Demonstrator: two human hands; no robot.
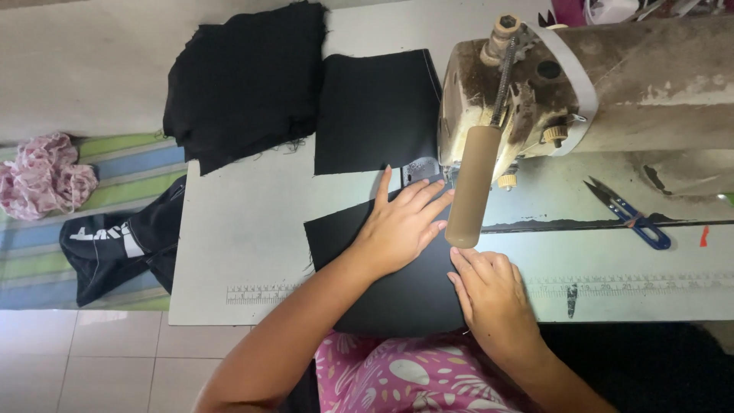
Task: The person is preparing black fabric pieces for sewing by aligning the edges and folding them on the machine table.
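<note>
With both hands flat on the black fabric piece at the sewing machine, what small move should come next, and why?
Probably slide the black fabric piece a little further toward the needle area. The left hand presses it flat with its fingers almost at the presser foot, and the right hand steadies the near edge beside the sewing machine.

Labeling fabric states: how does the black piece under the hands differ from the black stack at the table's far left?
The black piece lies flat as a single smooth layer by the sewing machine, pressed by the left hand and right hand; the black stack is several layers, untouched. The piece's edges look clean; the stack's are ragged, with loose threads. The piece hangs over the table's near edge; the stack overhangs the left edge. Both are black cloth.
</note>
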